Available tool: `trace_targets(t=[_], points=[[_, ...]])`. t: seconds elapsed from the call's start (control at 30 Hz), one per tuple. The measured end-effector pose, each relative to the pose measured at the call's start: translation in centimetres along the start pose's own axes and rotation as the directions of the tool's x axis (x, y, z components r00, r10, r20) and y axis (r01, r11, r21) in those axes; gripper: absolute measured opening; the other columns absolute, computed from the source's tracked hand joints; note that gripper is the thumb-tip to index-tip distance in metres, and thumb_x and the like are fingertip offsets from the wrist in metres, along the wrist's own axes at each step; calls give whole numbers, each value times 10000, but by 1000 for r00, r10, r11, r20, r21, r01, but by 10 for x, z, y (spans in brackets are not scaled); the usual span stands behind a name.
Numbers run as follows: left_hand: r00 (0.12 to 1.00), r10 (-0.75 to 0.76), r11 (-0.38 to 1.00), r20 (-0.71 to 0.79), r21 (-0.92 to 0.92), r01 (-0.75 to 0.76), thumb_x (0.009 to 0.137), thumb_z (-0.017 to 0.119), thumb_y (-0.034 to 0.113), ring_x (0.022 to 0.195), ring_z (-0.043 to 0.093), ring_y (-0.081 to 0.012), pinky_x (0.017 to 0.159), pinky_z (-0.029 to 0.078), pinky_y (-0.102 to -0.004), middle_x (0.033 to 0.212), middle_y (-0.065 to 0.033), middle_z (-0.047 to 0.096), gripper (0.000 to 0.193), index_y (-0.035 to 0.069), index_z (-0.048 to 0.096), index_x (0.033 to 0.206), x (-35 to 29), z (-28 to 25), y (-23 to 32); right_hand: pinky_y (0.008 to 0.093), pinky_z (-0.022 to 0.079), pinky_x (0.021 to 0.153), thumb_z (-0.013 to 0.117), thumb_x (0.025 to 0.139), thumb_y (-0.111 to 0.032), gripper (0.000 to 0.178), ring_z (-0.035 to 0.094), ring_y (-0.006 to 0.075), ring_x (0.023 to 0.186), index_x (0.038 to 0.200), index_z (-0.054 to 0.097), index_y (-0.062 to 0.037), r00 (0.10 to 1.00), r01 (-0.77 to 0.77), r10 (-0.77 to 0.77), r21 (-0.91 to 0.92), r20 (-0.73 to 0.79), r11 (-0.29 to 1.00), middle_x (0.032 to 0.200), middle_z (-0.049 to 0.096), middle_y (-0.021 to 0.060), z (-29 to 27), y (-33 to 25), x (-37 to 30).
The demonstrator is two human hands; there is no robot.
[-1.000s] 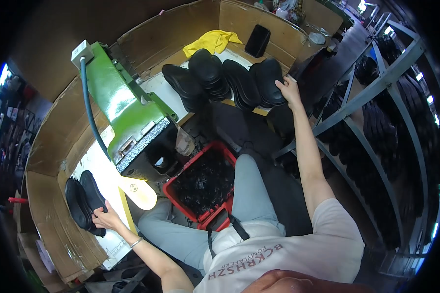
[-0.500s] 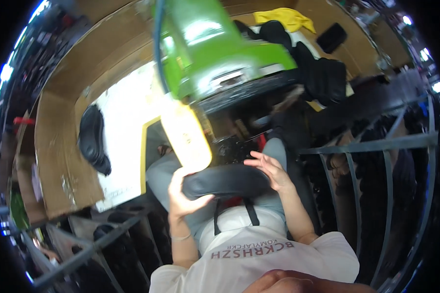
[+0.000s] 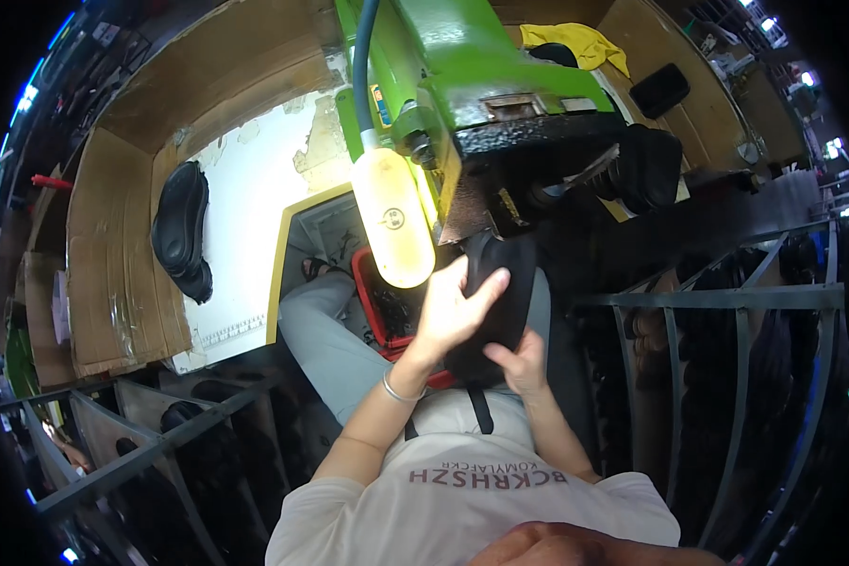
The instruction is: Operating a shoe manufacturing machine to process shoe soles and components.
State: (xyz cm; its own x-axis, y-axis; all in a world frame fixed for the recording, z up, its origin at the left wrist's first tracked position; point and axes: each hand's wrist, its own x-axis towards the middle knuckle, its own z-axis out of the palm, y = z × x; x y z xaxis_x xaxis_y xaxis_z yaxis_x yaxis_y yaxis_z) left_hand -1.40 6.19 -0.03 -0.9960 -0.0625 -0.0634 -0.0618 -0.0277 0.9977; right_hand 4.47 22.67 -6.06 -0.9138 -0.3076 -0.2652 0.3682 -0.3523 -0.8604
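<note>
A black shoe [image 3: 503,311] is held between my two hands, its long side running away from me and its far end touching or nearly touching the underside of the green machine's head [image 3: 538,108]. My left hand [image 3: 451,316] is closed round its left side, with the thumb lying across the top. At the near end my right hand [image 3: 526,363] grips it, thumb on the surface and fingers partly hidden beneath. Just left of the shoe hangs a lit yellow-white lamp [image 3: 393,222].
Another black shoe [image 3: 181,231] lies on the white tabletop [image 3: 245,208] at left, inside cardboard walls [image 3: 123,255]. A red bin [image 3: 373,302] stands below. Dark shoes [image 3: 649,168] and a yellow cloth [image 3: 575,45] are at back right. Metal racks [image 3: 726,298] flank me.
The shoe has turned from lying crosswise near my lap to pointing away from me, and has moved up to the machine. My right hand, earlier spread apart from it, now grips it.
</note>
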Motion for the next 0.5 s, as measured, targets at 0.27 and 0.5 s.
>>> trace_targets(t=[0.27,0.5], points=[[998,-39,998,-48,42,41,855,631,50,795,575,-76,726,481,-215,924,-47,640,246,-27,590,1085,-7,-8,-11,332,380,997,675,700,39,662,494,198,1150,1296,386,26,986,-146,140,61,87,987,1232,509,115,1,0,-15],[982,41,891,-186,-438,-120,837,632,1,828,569,-70,735,481,-206,963,-44,616,301,-30,548,1124,-11,9,0,363,383,1013,636,665,38,737,493,245,1160,1338,337,54,933,199,-172,53,-316,979,1253,479,159,-16,-49,-18]])
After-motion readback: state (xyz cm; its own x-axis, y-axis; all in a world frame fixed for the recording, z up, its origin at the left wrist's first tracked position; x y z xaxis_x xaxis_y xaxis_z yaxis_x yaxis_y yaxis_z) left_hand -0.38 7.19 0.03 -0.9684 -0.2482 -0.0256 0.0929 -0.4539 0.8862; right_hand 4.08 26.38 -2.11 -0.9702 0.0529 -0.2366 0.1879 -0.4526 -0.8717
